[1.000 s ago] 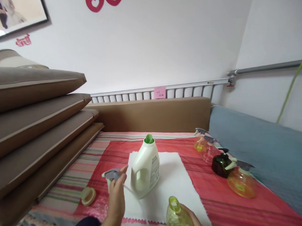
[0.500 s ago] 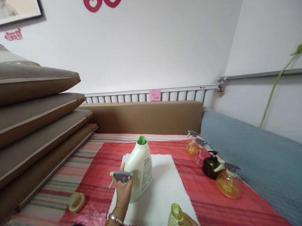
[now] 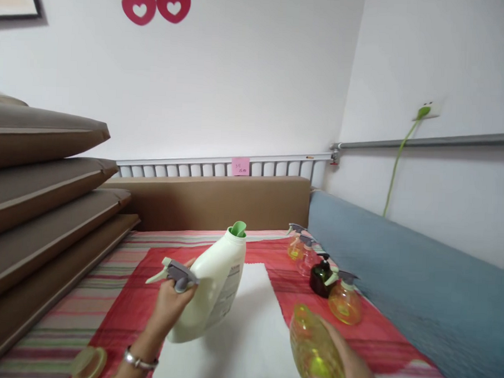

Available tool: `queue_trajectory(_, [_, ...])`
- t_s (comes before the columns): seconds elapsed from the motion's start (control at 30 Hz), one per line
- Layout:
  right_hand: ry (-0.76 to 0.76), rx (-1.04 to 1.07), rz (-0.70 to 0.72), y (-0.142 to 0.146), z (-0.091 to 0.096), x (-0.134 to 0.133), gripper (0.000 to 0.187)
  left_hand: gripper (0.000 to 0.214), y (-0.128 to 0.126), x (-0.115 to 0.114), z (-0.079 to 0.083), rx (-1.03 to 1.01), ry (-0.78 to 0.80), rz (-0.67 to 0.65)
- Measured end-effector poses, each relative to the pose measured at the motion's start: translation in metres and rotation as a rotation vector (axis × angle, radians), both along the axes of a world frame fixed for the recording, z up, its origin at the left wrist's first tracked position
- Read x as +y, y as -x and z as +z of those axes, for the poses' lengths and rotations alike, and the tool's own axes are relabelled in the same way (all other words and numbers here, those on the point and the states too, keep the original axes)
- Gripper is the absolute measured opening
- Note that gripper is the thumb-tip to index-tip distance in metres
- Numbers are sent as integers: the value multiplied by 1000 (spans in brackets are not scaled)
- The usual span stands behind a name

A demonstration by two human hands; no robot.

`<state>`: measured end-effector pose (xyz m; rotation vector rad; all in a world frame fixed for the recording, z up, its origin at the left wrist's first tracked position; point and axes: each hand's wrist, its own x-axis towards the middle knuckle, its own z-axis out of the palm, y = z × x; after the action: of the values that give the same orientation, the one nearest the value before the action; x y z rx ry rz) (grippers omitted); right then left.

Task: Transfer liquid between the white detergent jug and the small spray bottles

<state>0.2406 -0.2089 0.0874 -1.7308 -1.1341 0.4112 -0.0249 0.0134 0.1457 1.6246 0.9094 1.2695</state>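
Note:
My left hand [image 3: 176,302] is closed on a large pale jug [image 3: 212,287] that tilts to the right above the white cloth [image 3: 249,334]. The jug's neck has a green pour spout [image 3: 238,228] and no cap. Against the jug, the same hand also keeps a grey and white spray head [image 3: 177,274]. At the lower right, my right hand [image 3: 348,360] is wrapped round a yellow see-through bottle [image 3: 315,348]. That bottle has no top on it and leans to the left, its open mouth toward the jug.
Along the right stand an orange spray bottle [image 3: 345,302], a dark pump bottle [image 3: 322,277], a pink spray bottle [image 3: 306,261] and a yellow spray bottle [image 3: 295,249]. A round pale cap [image 3: 89,364] lies at the lower left. Stacked cushions [image 3: 43,185] rise on the left.
The jug has gone from nearly upright on the cloth to lifted and tilted rightward. The yellow bottle has come up and leans left. The view has turned a little to the right.

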Motion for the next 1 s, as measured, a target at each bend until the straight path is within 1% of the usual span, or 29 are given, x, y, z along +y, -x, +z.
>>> queue_trajectory(0.07, [42,-130,-19,-16,24,5,75,45,2,3,1,110,-12,-58])
queue_trajectory(0.1, [72,-208,-27,-23,36,9,75,46,1,5,-2,160,-16,-92])
queue_trajectory(0.2, [123,-440,-54,-42,67,22,72,52,-6,11,-20,268,-20,-173])
queue_trajectory(0.27, [128,-576,-33,-52,82,32,71,56,-12,12,-28,309,-25,-192])
queue_trajectory(0.37, [134,-718,10,-64,96,48,72,57,-20,9,-29,364,-55,-248])
queue_trajectory(0.43, [137,-779,32,-69,102,58,72,55,-23,5,-26,371,-72,-294])
queue_trajectory(0.5, [138,-845,56,-73,107,67,68,53,-25,3,-24,353,-70,-311])
queue_trajectory(0.63, [139,-975,100,-77,114,81,58,53,-25,6,-31,341,-62,-310])
queue_trajectory(0.73, [136,-1064,121,-80,116,87,53,53,-25,10,-39,327,-58,-326])
queue_trajectory(0.83, [138,-1138,131,-83,114,93,55,55,-25,14,-44,314,-45,-336])
queue_trajectory(1.0, [136,-1236,147,-85,113,102,51,54,-24,15,-44,307,-53,-328])
